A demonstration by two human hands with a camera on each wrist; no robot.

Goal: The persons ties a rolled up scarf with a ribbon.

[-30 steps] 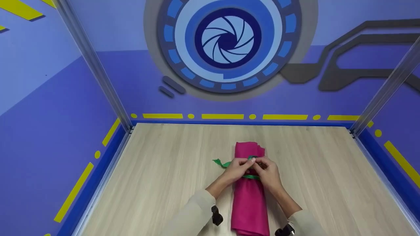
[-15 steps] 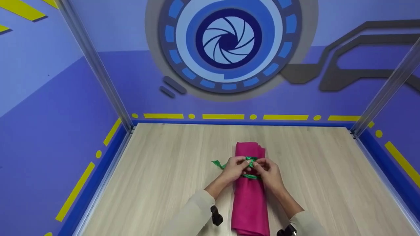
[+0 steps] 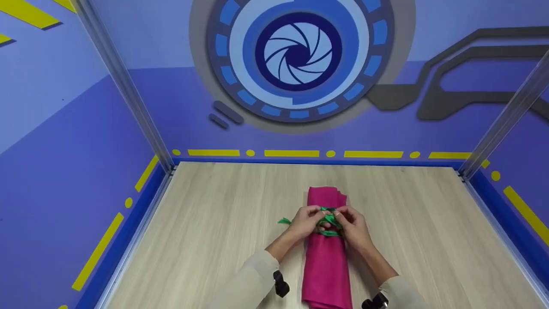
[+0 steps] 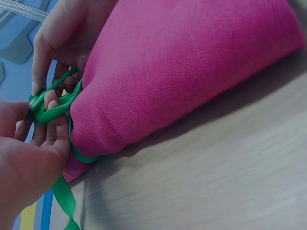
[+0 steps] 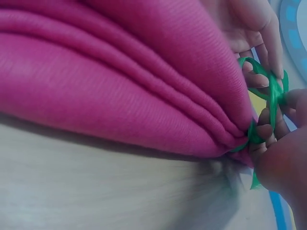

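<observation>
A rolled pink cloth [image 3: 327, 270] lies lengthwise on the wooden table, cinched towards its far end by a green ribbon [image 3: 330, 233]. Over the cinch, my left hand [image 3: 303, 223] pinches part of the ribbon between thumb and fingers. Facing it from the other side, my right hand [image 3: 355, 227] pinches the ribbon too. Loops of green ribbon [image 4: 53, 114] run around and between the fingers of both hands in the left wrist view. One loose ribbon tail [image 4: 64, 196] hangs below the left hand. In the right wrist view, deep folds in the cloth [image 5: 110, 81] gather towards the tie.
The pale wooden tabletop [image 3: 223, 223] extends on both sides of the roll. Blue printed panels [image 3: 274, 137] stand at the back and sides, with metal posts [image 3: 124, 86] at the corners. Black wrist cameras [image 3: 281, 284] sit at both sleeves.
The hands have parted slightly over the tie, and more green ribbon shows between them, now stretched into loops. The ribbon tail at left shows shorter. The cloth roll has stayed in place.
</observation>
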